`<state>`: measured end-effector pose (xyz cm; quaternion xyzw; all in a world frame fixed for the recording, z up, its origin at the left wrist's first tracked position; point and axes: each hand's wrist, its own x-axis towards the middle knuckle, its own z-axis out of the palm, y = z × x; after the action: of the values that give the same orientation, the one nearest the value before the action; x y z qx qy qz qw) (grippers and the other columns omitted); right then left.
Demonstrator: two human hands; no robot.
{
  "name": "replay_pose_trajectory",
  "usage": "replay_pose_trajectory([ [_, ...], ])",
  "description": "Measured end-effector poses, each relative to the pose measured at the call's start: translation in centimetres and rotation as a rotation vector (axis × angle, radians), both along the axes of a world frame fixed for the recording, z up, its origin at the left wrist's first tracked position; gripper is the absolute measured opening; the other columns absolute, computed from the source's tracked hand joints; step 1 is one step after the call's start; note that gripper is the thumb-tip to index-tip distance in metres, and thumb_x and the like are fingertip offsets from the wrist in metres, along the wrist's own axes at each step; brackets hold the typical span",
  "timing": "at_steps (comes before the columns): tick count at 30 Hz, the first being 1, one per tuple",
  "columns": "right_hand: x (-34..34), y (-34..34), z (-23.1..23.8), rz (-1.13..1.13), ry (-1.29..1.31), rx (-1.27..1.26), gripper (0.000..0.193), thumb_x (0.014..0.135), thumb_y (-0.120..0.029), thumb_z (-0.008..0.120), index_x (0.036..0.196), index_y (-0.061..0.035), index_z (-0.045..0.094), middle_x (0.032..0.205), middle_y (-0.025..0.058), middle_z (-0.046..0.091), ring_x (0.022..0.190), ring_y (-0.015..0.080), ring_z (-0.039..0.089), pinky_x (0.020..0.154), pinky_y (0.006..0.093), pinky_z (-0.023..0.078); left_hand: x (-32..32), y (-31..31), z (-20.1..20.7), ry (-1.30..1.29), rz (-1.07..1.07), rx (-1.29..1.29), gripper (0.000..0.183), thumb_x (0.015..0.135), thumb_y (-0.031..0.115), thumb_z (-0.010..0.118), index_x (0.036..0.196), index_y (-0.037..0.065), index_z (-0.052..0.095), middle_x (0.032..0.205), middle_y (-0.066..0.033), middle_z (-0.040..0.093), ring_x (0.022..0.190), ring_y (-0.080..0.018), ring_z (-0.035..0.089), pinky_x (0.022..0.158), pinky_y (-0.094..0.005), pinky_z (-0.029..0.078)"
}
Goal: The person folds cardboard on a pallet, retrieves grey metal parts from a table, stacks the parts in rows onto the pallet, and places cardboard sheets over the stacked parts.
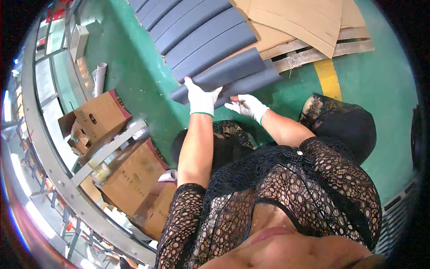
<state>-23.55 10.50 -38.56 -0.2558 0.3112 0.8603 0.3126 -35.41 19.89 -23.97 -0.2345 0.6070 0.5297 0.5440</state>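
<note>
Both my hands wear white knitted gloves with some fingertips bare. My left hand (201,97) is closed on the near left end of a long blue-grey padded strip (237,69), which is tilted with its near edge raised. Below and partly behind it lies a second blue-grey strip (262,81), its middle partly hidden. Close to that strip's near edge is my right hand (248,107), thumb and fingers apart, with nothing visible between them. Several matching padded strips (210,45) lie side by side in a row beyond my hands.
Cardboard sheets (295,20) lie on a wooden pallet (322,51) at the far right. A yellow line (328,78) crosses the green floor (134,67). To the left stand cardboard boxes (101,114) beside a metal-framed line (58,175). A pale roll (100,78) stands farther back.
</note>
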Motion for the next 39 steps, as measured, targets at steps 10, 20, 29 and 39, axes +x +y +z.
replay_pose_trajectory([
  [10, 0.3, 0.6, 1.2, 0.054, -0.065, 0.121, 0.025, 0.078, 0.006, 0.058, 0.102, 0.0047, 0.052, 0.106, 0.0140, 0.052, 0.100, 0.0282, 0.054, 0.096, 0.0478, 0.043, 0.6, 1.7, -1.5, 0.121, 0.000, -0.145, 0.072, 0.084, 0.053, 0.051, 0.138, 0.012, 0.027, 0.142, -0.0126, 0.028, 0.129, -0.0338, 0.029, 0.103, -0.0581, 0.026],
  [20, 0.6, -0.4, -0.3, 0.131, -0.102, 0.147, 0.020, 0.078, 0.005, 0.056, 0.097, 0.0118, 0.051, 0.105, 0.0200, 0.051, 0.098, 0.0335, 0.054, 0.096, 0.0511, 0.042, 1.3, 1.8, -0.4, 0.096, -0.015, -0.059, 0.074, 0.082, 0.053, 0.053, 0.138, 0.012, 0.028, 0.143, -0.0117, 0.027, 0.129, -0.0337, 0.028, 0.102, -0.0592, 0.026],
  [29, 5.5, 4.3, 1.7, 0.301, -0.100, 0.654, 0.036, 0.069, 0.007, 0.066, 0.103, 0.0088, 0.056, 0.106, 0.0179, 0.060, 0.092, 0.0319, 0.061, 0.084, 0.0418, 0.051, -4.6, 3.5, 7.8, 0.335, 0.019, 0.451, 0.062, 0.079, 0.062, 0.048, 0.105, 0.006, 0.043, 0.092, -0.0157, 0.046, 0.072, -0.0247, 0.048, 0.059, -0.0381, 0.045],
  [39, 23.1, 28.6, 12.1, 0.328, -0.956, 1.235, 0.019, 0.070, -0.028, 0.064, 0.082, -0.0131, 0.063, 0.082, -0.0011, 0.062, 0.078, 0.0116, 0.053, 0.066, 0.0289, 0.040, 8.7, 16.9, 7.1, 0.358, -0.725, 0.519, 0.055, 0.077, 0.055, 0.061, 0.092, 0.004, 0.048, 0.075, -0.0104, 0.054, 0.061, -0.0190, 0.054, 0.046, -0.0281, 0.042],
])
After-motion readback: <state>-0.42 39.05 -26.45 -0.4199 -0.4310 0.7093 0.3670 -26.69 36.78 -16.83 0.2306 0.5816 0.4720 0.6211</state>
